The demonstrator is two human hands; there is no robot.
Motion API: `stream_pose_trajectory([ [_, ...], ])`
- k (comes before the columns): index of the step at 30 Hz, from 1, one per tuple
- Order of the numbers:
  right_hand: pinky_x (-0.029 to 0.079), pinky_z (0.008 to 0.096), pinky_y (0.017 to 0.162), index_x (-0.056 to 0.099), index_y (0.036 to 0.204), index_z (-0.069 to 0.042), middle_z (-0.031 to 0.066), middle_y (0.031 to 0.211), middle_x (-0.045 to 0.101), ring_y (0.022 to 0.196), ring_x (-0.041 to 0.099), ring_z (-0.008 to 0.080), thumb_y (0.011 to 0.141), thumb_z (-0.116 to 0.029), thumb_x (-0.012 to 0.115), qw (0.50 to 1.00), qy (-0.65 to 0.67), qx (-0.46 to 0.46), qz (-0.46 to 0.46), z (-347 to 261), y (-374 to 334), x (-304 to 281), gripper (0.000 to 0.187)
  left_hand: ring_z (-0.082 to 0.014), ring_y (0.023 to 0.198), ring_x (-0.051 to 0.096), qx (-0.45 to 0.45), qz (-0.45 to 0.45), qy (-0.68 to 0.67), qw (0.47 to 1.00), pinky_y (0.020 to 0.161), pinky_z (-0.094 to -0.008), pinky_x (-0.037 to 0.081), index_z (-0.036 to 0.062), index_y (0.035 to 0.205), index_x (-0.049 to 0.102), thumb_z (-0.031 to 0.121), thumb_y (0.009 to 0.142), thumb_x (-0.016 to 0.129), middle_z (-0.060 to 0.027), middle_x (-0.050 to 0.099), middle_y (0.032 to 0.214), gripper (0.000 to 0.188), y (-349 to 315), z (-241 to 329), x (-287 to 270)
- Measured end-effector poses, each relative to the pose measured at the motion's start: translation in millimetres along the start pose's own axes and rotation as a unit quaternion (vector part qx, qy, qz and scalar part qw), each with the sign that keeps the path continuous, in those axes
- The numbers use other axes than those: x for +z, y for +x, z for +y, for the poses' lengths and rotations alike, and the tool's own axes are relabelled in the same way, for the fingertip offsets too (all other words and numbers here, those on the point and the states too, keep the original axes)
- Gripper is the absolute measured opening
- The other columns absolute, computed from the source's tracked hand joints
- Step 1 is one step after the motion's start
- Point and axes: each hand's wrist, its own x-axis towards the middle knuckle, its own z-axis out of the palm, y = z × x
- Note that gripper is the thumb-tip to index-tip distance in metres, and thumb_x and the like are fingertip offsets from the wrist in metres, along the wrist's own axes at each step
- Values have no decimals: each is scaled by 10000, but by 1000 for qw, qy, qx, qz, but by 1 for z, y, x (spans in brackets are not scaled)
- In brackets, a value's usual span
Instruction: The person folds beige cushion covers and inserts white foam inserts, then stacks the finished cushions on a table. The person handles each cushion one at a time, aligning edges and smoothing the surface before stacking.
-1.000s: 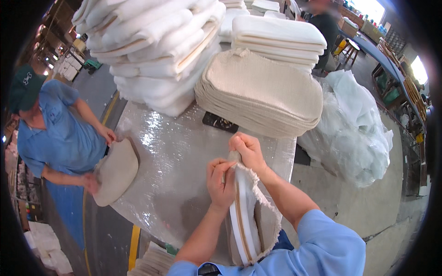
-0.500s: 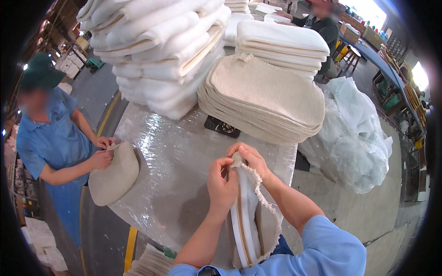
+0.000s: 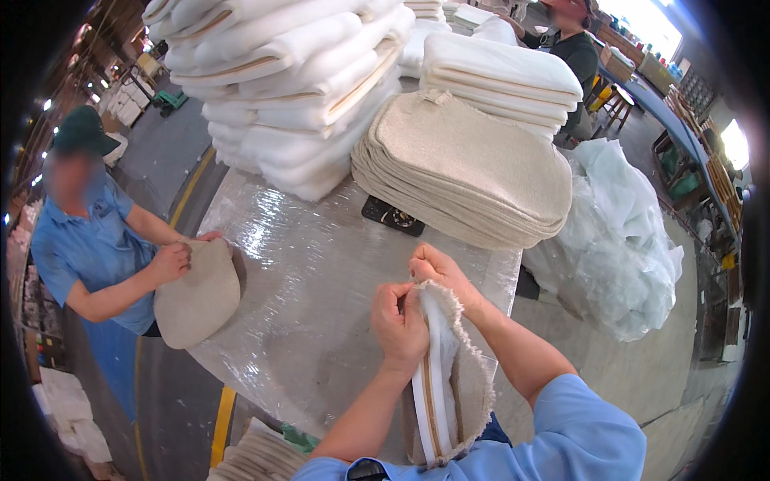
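Observation:
Between my forearms hangs a beige fabric cover (image 3: 475, 385), its edges frayed and its open side facing up. Inside it lies a white padded insert (image 3: 431, 393) with a tan strip along its layers. My left hand (image 3: 401, 327) is closed in a pinch on the cover's far end, near the insert's tip. Just beyond it on the right, my right hand (image 3: 443, 271) is also closed, its fingertips pinching the frayed edge at that end. The exact bit of cloth between the fingers is hidden.
A stack of beige covers (image 3: 473, 160) and a tall pile of white padding (image 3: 281, 96) stand on the plastic-covered table (image 3: 281, 321). A dark flat object (image 3: 393, 216) lies by the stack. At left a co-worker holds a beige cover (image 3: 200, 297). Crumpled clear plastic (image 3: 618, 240) bulges at right.
My right hand has shifted slightly right, its fingers now curled tighter at the cover's end. The co-worker's hands have moved along the top of their cover. The whole view has shifted a little.

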Motion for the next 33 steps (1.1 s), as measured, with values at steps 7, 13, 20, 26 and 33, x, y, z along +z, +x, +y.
stream_pose_trajectory([
  [7, 497, 291, 831, 649, 1078, -44, 22, 948, 658, 919, 596, 122, 1124, -336, 594, 995, 91, 16, -31, -22, 5, 6, 301, -189, 859, 624, -58, -15, -53, 997, 767, -340, 513, 20, 1053, 670, 49, 1042, 656, -81, 652, 976, 34, -1, -3, -13],
  [13, 498, 273, 878, 730, 1145, -22, 45, 1034, 711, 973, 626, 134, 1144, -470, 538, 970, 227, 48, -71, 10, 17, -3, 488, -235, 864, 652, 19, -6, -2, 1000, 772, -364, 531, 23, 1061, 674, 43, 1025, 672, -107, 670, 1004, 41, -1, -1, -19],
  [20, 482, 284, 802, 767, 1083, -44, -12, 876, 651, 855, 582, 95, 1128, -443, 578, 988, 147, 24, -35, -4, 1, 8, 444, -264, 917, 669, 9, -5, -15, 1000, 798, -373, 537, 35, 1070, 670, 16, 1013, 670, -116, 672, 1027, 60, -4, -6, -21],
  [26, 493, 279, 839, 740, 1155, -38, -12, 954, 662, 916, 581, 84, 1142, -357, 564, 992, 124, 1, -15, -12, -8, 13, 365, -284, 965, 675, 9, -12, -21, 1000, 846, -396, 545, 35, 1066, 651, 19, 1016, 667, -131, 682, 1069, 55, -4, -3, -24],
  [33, 492, 328, 975, 694, 1323, -32, 69, 1143, 710, 1104, 622, 151, 1186, -468, 414, 987, 154, 9, -35, 0, 1, 8, 535, -296, 1156, 677, 57, -39, -36, 997, 998, -394, 533, 20, 1109, 592, 47, 1049, 639, -197, 687, 1314, 81, 4, -10, -20],
])
